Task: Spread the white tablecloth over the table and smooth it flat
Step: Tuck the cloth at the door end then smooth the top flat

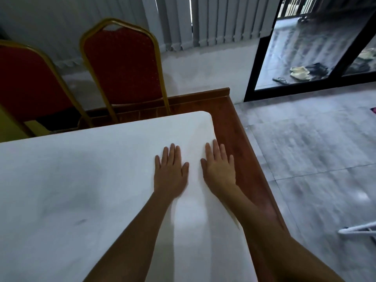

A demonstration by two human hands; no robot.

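Head-camera footage is filled, from 6 to 9 o'clock, by the white fabric tablecloth (85,190), which is laid over most of the reddish-brown wooden table (230,123). The cloth is seen as smooth and pale, with a faint grey shadow at 9 o'clock and a small dark mark lower left. A soft lengthwise ridge is visible between the two forearms. Near the centre, the left hand (170,169) is pressed flat on the cloth, palm down, fingers spread slightly and gripping nothing. Just beside it, toward 3 o'clock, the right hand (220,166) is likewise laid flat and empty, its little finger at the cloth's right edge. Beyond that edge a bare strip of wood is left uncovered along the right side and at the far end. The cloth's far right corner is rounded, at about 12 o'clock from the hands. Farther off, at 10 to 11 o'clock, two red padded chairs with gold metal frames (122,66) are set behind the table. Grey vertical blinds (223,21) are seen at 12 o'clock.
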